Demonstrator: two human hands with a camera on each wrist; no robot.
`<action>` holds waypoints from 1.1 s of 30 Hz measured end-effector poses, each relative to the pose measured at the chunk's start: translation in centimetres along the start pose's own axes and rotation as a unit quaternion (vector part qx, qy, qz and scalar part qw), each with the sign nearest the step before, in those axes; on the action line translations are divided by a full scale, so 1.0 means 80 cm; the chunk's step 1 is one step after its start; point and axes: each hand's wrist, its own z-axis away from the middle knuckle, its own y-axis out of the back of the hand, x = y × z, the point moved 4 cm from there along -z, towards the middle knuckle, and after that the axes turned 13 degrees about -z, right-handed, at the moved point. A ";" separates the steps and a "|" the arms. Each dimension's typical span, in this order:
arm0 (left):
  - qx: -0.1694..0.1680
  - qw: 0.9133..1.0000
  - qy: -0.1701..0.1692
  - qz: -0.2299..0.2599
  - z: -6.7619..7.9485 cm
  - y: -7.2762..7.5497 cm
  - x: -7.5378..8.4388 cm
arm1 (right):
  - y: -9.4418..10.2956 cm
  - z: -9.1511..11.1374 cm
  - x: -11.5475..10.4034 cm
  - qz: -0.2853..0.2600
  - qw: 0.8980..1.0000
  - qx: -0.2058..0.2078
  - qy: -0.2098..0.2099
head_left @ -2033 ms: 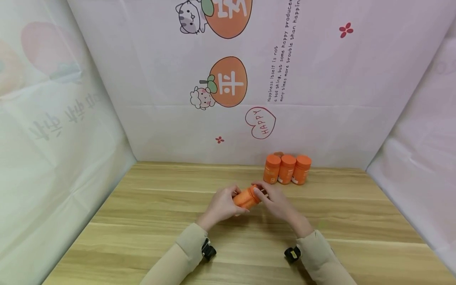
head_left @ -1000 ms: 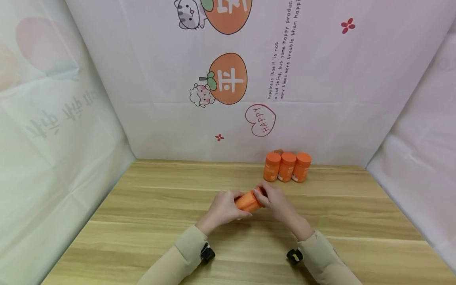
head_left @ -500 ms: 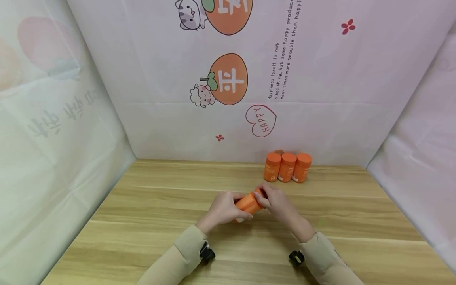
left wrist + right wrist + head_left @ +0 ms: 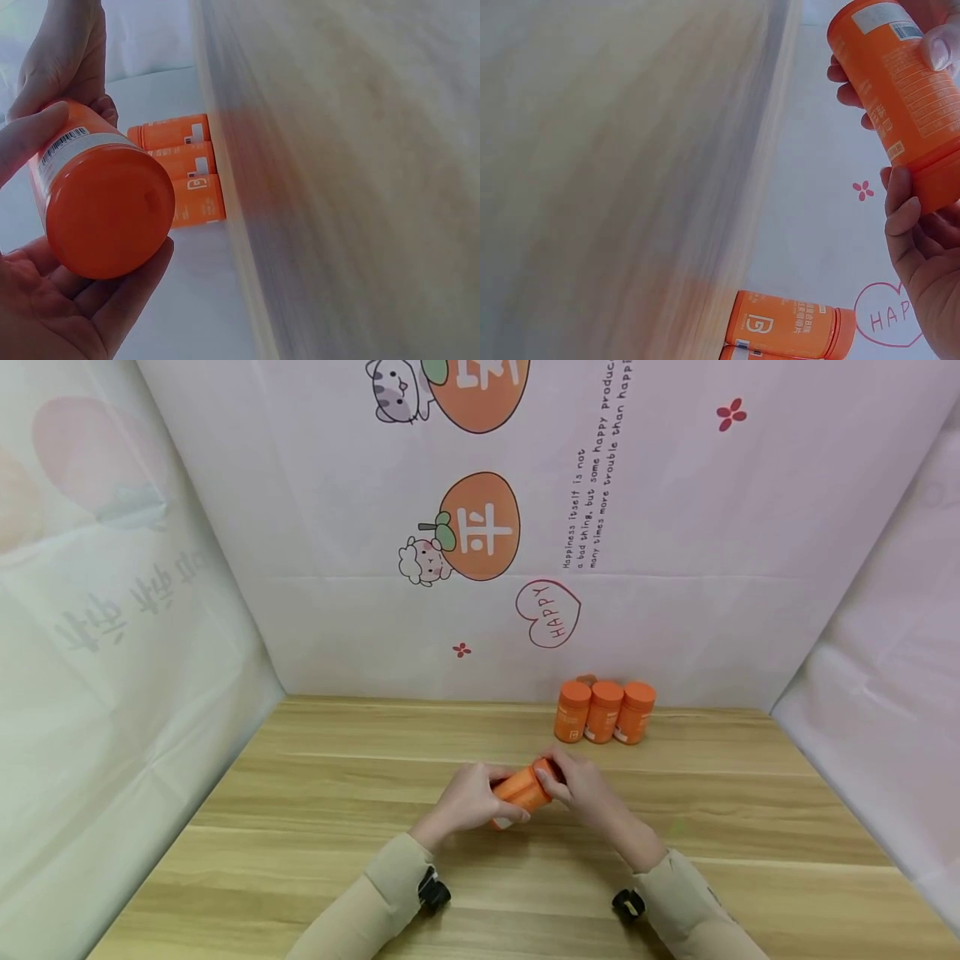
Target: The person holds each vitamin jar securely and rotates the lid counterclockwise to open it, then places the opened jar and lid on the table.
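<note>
An orange bottle [image 4: 521, 787], tilted with its cap end up and to the right, is held between both hands above the table. My left hand [image 4: 467, 797] grips its body near the base, thumb on one side and fingers on the other. My right hand [image 4: 588, 789] has fingers and thumb around the cap [image 4: 941, 184]. In the left wrist view the round base [image 4: 109, 214] faces the camera, below a white barcode label [image 4: 67, 146]. Printed text runs along the body in the right wrist view, and the cap sits on the bottle's neck.
Three matching orange bottles stand upright in a row, left [image 4: 573, 714], middle [image 4: 603, 714] and right [image 4: 635, 714], near the back edge of the wooden table [image 4: 337, 777]. A white printed sheet [image 4: 360, 635] rises behind it, with pale sheets on both sides.
The bottle has shifted slightly right and tilted more, and the white label near its base has come into view. My right hand has turned a little, with its fingers closer around the cap.
</note>
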 end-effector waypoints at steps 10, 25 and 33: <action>-0.017 1.000 0.005 0.001 -0.002 0.002 -0.001 | 0.001 0.004 0.002 -0.026 0.998 -0.013 0.056; -0.019 1.000 0.015 0.017 0.000 0.002 -0.003 | 0.006 0.013 -0.003 -0.074 0.996 -0.049 0.019; -0.008 1.000 0.012 0.006 -0.001 0.001 -0.001 | 0.006 0.013 0.001 -0.109 0.992 -0.034 -0.060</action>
